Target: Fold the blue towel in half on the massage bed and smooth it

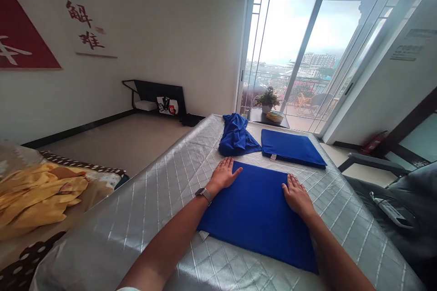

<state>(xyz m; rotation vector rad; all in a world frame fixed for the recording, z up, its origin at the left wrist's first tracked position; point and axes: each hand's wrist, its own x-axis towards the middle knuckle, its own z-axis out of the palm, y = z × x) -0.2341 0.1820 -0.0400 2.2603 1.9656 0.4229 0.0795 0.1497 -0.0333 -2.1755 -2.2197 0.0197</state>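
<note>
A blue cloth (256, 211) lies flat and folded in front of me on a silver quilted mattress (153, 200). My left hand (224, 173), with a watch on the wrist, rests flat on the cloth's far left corner, fingers stretched out. My right hand (296, 194) lies flat on its far right part, fingers together and extended. Neither hand holds anything. Beyond them sit a second folded blue cloth (290, 148) and a crumpled blue cloth (235, 135).
A yellow cloth (37, 195) lies on a patterned bed at the left. A dark chair with a remote (392, 209) stands at the right. Glass balcony doors (307, 45), a potted plant (268, 99) and a low black shelf (157, 95) are at the back.
</note>
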